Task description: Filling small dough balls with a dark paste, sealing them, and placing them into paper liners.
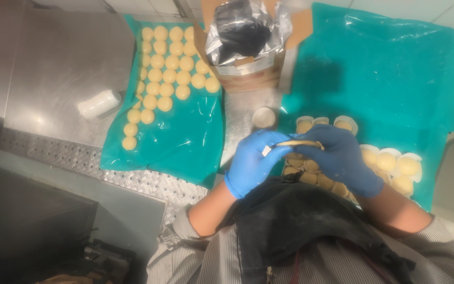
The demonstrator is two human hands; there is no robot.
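Observation:
Both of my hands wear blue gloves and meet over the near edge of a steel table (64, 73). My left hand (253, 160) and my right hand (337, 158) pinch a thin flat piece of pale dough (300, 143) between them, seen edge-on. Just under my hands lie several dough pieces in white paper cups (395, 163) on a teal plastic sheet (395, 79). To the left, a second teal sheet (185, 142) carries several rows of round yellow dough balls (166, 63).
A cardboard box lined with clear plastic (245, 42) holds a dark filling at the back centre. A small round white container (264, 117) stands in front of it. A white roll (99, 103) lies on the steel at left. A dark apron covers my front.

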